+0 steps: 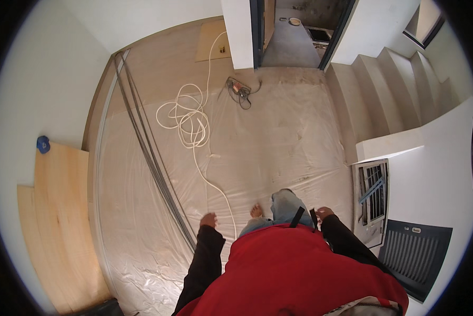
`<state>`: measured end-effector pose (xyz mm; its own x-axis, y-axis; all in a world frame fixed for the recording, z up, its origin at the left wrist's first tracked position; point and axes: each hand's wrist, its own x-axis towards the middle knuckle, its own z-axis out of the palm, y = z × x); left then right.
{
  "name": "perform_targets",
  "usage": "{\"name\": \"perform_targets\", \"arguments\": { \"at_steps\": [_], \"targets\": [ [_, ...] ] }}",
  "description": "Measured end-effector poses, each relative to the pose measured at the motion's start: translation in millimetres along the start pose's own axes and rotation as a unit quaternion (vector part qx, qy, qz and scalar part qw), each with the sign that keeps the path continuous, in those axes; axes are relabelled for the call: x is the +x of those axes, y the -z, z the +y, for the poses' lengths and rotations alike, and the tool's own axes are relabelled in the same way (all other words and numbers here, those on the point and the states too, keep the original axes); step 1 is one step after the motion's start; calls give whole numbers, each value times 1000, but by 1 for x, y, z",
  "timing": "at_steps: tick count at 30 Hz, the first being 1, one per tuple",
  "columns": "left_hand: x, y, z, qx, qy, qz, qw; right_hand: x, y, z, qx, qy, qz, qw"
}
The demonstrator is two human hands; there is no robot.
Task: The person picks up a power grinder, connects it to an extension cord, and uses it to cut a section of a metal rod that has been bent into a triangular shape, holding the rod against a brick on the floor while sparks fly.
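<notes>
My left hand (pixel 209 219) hangs beside my body in a dark sleeve, its fingers loosely bent and holding nothing I can see. On the floor just left of it run several long, thin dark rods (pixel 157 174). A white cable (pixel 215 187) passes to its right and leads up to a loose coil. My right hand (pixel 324 212) is at my right hip, near a dark strap hanging from my red top (pixel 284 263). Its fingers are slightly apart, with nothing visible in them. One bare foot (pixel 256 210) shows in front of me.
Plastic sheeting (pixel 278 142) covers the floor. Farther ahead lies a dark corded tool (pixel 239 90) before an open doorway (pixel 299 37). Steps (pixel 384 95) rise at right, above a louvred metal panel (pixel 372 195) and a grey vented panel (pixel 416 253). Wooden boards (pixel 62 210) lean left, with a blue cap (pixel 43 144).
</notes>
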<state>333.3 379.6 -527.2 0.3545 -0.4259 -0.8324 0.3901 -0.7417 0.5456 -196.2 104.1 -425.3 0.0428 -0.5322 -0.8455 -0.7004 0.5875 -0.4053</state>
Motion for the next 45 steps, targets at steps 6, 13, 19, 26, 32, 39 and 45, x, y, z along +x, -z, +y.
{"name": "perform_targets", "arguments": {
  "at_steps": [6,13,19,26,32,39,45],
  "targets": [
    [69,-37,225,-100,-76,54,991,99,57,-64,2,-175,35,984],
    [140,-54,290,21,105,69,992,290,71,-374,48,-40,13,998],
    [203,-95,387,51,85,36,994,372,65,-704,29,107,-94,989],
    [418,-120,482,353,37,-91,930,529,-7,-809,-54,39,-110,992],
    [523,-185,561,-237,114,104,959,704,-129,-824,-160,109,-156,969],
    [654,-235,515,-59,133,54,988,896,-254,-828,-333,214,38,918],
    [791,-207,468,176,-43,166,969,943,-282,-807,-305,194,14,932]
  ]
}}
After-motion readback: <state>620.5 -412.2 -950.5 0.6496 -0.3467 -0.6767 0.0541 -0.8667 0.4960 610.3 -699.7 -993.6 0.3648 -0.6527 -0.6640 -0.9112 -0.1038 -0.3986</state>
